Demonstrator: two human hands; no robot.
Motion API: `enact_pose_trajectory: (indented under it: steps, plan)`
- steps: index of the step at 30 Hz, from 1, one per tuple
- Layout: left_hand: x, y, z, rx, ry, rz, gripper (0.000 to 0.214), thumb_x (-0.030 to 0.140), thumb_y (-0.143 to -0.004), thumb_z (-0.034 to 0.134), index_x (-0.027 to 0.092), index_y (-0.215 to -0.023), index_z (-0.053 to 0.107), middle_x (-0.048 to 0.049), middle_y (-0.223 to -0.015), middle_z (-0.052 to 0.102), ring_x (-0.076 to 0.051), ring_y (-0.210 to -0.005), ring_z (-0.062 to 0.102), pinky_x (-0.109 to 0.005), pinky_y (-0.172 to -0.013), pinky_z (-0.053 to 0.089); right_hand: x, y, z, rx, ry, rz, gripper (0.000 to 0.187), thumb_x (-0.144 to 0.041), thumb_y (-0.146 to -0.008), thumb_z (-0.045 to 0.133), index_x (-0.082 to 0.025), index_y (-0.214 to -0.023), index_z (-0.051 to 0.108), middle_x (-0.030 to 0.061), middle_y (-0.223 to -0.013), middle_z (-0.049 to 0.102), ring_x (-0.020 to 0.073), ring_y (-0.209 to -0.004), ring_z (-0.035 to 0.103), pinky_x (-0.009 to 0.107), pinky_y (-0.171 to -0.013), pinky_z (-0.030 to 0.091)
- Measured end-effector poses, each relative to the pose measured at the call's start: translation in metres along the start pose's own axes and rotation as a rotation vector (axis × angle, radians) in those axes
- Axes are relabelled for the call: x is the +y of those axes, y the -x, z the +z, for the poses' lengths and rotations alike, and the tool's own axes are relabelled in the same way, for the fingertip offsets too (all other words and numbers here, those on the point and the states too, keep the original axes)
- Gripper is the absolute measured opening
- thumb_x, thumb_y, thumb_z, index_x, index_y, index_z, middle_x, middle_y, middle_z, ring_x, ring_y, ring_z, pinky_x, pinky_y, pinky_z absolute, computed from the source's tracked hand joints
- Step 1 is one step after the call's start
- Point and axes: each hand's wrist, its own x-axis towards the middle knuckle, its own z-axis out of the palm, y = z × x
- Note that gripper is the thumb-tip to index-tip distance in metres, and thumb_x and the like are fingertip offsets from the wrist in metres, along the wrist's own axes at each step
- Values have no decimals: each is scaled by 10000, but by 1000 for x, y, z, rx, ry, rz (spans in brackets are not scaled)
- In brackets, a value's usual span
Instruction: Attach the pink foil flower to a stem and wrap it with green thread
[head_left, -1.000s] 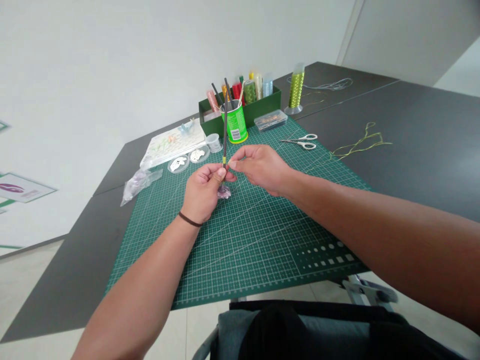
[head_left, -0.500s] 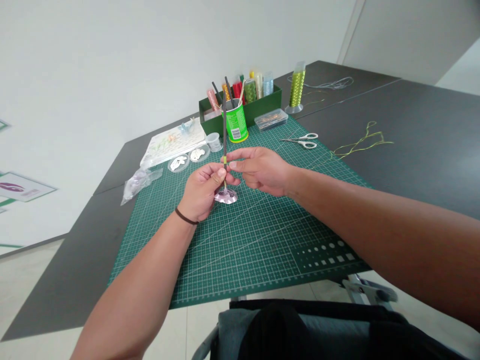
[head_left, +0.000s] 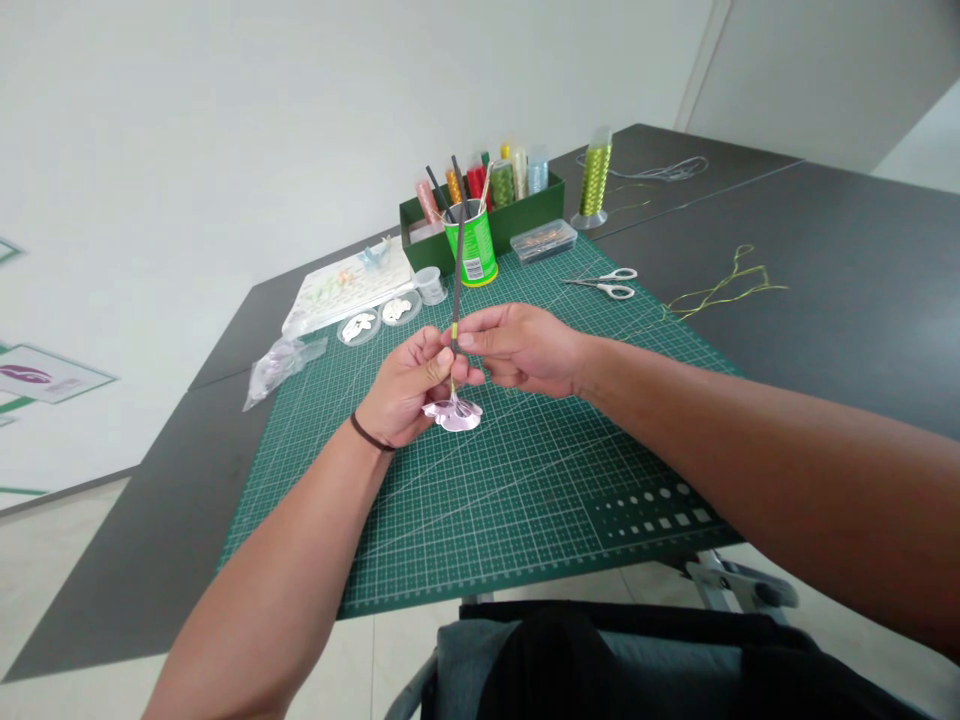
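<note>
A thin dark stick stands nearly upright between my hands, above the cutting mat. Yellow-green thread is wound around it low down, and a pale pink flower hangs at its lower end, petals facing downward. My left hand is closed on the stick just below the winding, thumb in front. The thumb and forefinger of my right hand press together on the stick at the wound thread, the other fingers curled beneath. Whether a loose thread end lies in those fingers is too small to tell.
The green cutting mat covers the table's front. Behind stand a green can of sticks and a box of thread spools. Scissors, a green spool and loose thread lie right; dishes and a plastic bag left.
The stick has tilted, its top moving slightly right and down. The flower has swung lower and shows more of its petals. Both hands keep their hold.
</note>
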Motion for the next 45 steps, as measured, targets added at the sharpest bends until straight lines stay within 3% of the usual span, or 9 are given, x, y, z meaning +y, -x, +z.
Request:
enact_pose_trajectory:
  steps: [8,12,17,20,23,26,30,38,45]
  plan:
    - [-2,2,-1,-42,127,-37,469,295,-661,935,214,-772,486,63,-669,654,-113,-619,717,-218,-616,590,5,-1,-1,-51,-20,13,92,-167,-912,676,-132,-833,642,-12,-589,654,16,-328,285,153,-334,187]
    - [-2,2,1,-46,100,9,488,309,-739,873,221,-744,393,51,-689,663,-118,-587,698,-248,-613,579,3,0,2,13,22,4,123,-144,-923,646,-133,-801,633,6,-614,675,27,-349,345,160,-338,205]
    - [-10,-4,2,-47,23,122,384,320,-823,786,226,-815,413,53,-678,661,-135,-658,712,-271,-675,565,0,0,9,175,171,-18,177,-95,-930,602,-141,-761,623,10,-583,657,58,-414,480,168,-342,216]
    - [-16,-7,2,9,-48,157,320,336,-852,748,222,-897,453,48,-693,681,-143,-689,717,-277,-688,558,1,-2,10,271,259,-75,181,-72,-919,603,-146,-755,629,-14,-549,620,64,-462,499,166,-395,310]
    - [-18,-7,4,99,-151,151,296,362,-867,729,219,-943,482,27,-716,701,-149,-693,713,-221,-550,484,5,-5,9,338,309,-118,191,-48,-903,602,-149,-745,634,-27,-540,598,66,-488,491,182,-477,396]
    - [-17,-7,5,157,-254,164,299,389,-867,730,219,-916,488,12,-726,709,-146,-651,691,-200,-469,418,8,-7,6,340,336,-151,208,-44,-894,599,-156,-722,638,-16,-560,614,80,-533,526,201,-536,434]
    - [-17,-7,6,214,-349,210,285,404,-896,697,218,-974,496,10,-717,716,-140,-591,666,-225,-504,452,12,-8,3,329,388,-210,196,-95,-899,624,-164,-719,662,-13,-579,627,91,-580,549,211,-585,457]
    - [-21,-6,-1,97,-297,377,494,403,-913,687,270,-1324,448,18,-777,736,-193,-721,746,-315,-679,563,6,-2,9,249,233,-156,188,-98,-926,601,-158,-749,617,-41,-532,574,54,-452,418,168,-412,298]
    - [-21,-7,-10,5,-395,416,377,440,-969,612,236,-1284,580,-26,-840,776,-214,-839,764,-375,-818,584,5,-1,6,181,174,-100,218,-124,-945,589,-165,-732,585,-42,-516,565,37,-370,314,169,-345,188]
